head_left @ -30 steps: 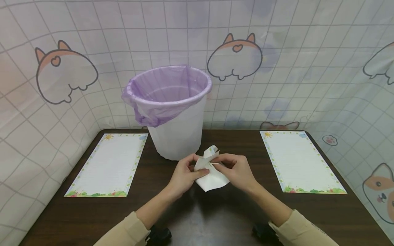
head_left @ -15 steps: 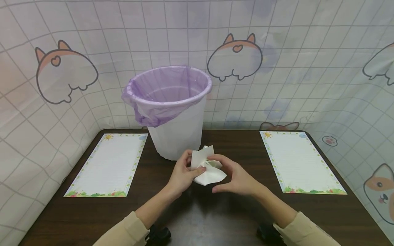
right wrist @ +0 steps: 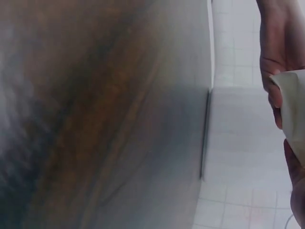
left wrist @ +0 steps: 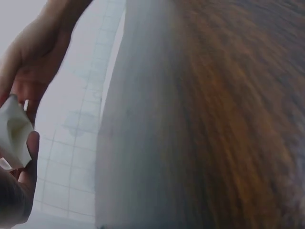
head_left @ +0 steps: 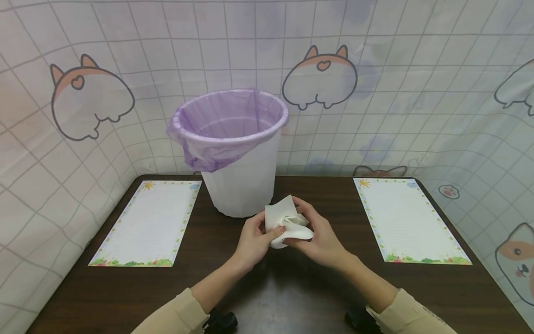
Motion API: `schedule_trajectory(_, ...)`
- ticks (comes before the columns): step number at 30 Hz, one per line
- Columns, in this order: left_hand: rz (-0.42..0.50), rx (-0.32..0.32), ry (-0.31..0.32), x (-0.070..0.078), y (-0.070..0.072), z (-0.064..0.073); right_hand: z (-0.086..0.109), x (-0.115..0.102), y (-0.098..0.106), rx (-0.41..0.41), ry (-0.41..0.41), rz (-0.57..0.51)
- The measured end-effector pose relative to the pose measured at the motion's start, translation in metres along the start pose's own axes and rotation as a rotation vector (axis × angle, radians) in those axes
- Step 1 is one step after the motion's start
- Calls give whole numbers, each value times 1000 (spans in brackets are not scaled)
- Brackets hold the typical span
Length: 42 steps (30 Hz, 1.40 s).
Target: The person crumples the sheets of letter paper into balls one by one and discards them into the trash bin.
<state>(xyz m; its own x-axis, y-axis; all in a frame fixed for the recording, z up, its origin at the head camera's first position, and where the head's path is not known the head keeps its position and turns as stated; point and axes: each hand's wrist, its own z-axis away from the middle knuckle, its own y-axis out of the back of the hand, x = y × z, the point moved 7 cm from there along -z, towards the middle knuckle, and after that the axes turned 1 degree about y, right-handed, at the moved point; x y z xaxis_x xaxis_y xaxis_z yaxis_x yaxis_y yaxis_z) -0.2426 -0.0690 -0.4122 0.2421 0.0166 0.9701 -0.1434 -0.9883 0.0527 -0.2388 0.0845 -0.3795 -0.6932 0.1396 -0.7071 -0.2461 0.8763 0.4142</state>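
A crumpled piece of white paper point(head_left: 288, 227) is held between both hands, above the dark table and just in front of the bin. My left hand point(head_left: 253, 240) grips its left side, thumb pressed over the folded middle and fingers mostly behind the sheet. On the other side my right hand point(head_left: 323, 241) grips the paper, fingers at its upper right edge and thumb along its lower front. Both wrist views catch the paper only at their edge: the left wrist view shows the folded paper point(left wrist: 16, 136), the right wrist view its pale side point(right wrist: 293, 105).
A white bin point(head_left: 242, 190) with a purple liner point(head_left: 210, 157) stands behind the hands. Flat decorated sheets lie on either side, a left sheet point(head_left: 146, 222) and a right sheet point(head_left: 410, 220). A printed grid curtain point(head_left: 409, 93) surrounds the dark wooden table point(head_left: 292, 297).
My right hand has released its pinch, opened, and closed on the paper again at its right side. The paper is folded and crumpled into a more compact shape. My left hand keeps its hold.
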Motion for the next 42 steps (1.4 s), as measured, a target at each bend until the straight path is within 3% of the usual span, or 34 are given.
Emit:
schedule_trajectory(5, -24, -79, 11, -1, -3, 1, 1, 11, -1, -21, -79, -17)
schedule_trajectory(9, 27, -185, 29, 1, -6, 2, 5, 24, 3, -16, -151, -34)
schedule_trajectory(14, 30, -273, 12, 4, -7, 2, 5, 28, 7, -3, -155, -81)
schedule_trajectory(18, -69, -262, -22, 3, -6, 1, 4, 27, 8, 22, -148, -99)
schedule_trajectory(22, -60, -210, -20, 4, -4, 0, 3, 25, 6, 39, -126, -128)
schedule_trajectory(27, 110, -172, 56, 2, -3, -3, 3, 23, 6, 10, -112, -197)
schedule_trajectory(30, 232, -148, 131, -1, 0, -4, 4, 21, 6, -79, -102, -246)
schedule_trajectory(34, 292, -117, 185, -4, 3, -4, 4, 21, 4, -154, -83, -255)
schedule_trajectory(42, 299, -133, 191, 3, -1, -5, -1, 19, 8, -38, -31, -155)
